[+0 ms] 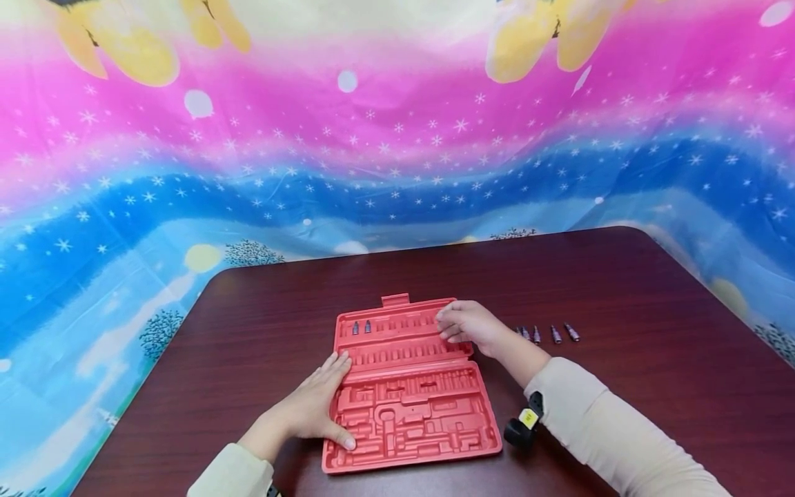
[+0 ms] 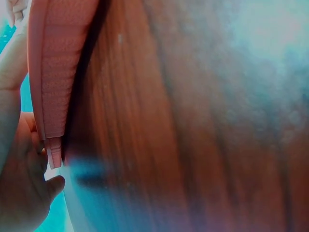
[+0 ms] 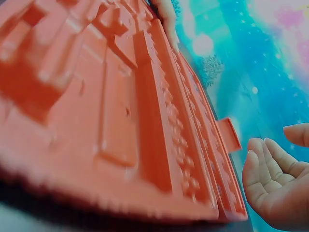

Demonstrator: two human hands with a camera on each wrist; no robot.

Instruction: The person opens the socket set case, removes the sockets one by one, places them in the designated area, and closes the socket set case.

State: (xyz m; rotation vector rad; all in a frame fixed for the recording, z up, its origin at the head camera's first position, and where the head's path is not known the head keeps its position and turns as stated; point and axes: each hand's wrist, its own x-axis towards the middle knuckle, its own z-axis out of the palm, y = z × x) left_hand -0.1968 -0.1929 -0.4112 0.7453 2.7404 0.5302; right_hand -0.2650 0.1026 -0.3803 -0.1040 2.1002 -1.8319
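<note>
A red plastic tool case [image 1: 428,426] lies unfolded on the table, its moulded recesses facing up. Two small dark metal bits [image 1: 368,327] stand in the upper row of the lid half, at the left. My left hand [image 1: 309,402] rests along the case's left edge, fingers extended, with the thumb on the lower half. Over the lid's upper right corner is my right hand [image 1: 470,326]. In the right wrist view this hand [image 3: 277,186] has loosely bent fingers and nothing visible in its grasp. Several similar bits [image 1: 555,335] lie on the table to its right.
The dark wooden table [image 1: 261,310] has rounded far corners. A colourful printed cloth [image 1: 397,152] hangs behind it. The case's latch tab [image 1: 395,299] sticks out at the far edge. A black wrist camera [image 1: 520,431] hangs below the right sleeve, near the case's right side.
</note>
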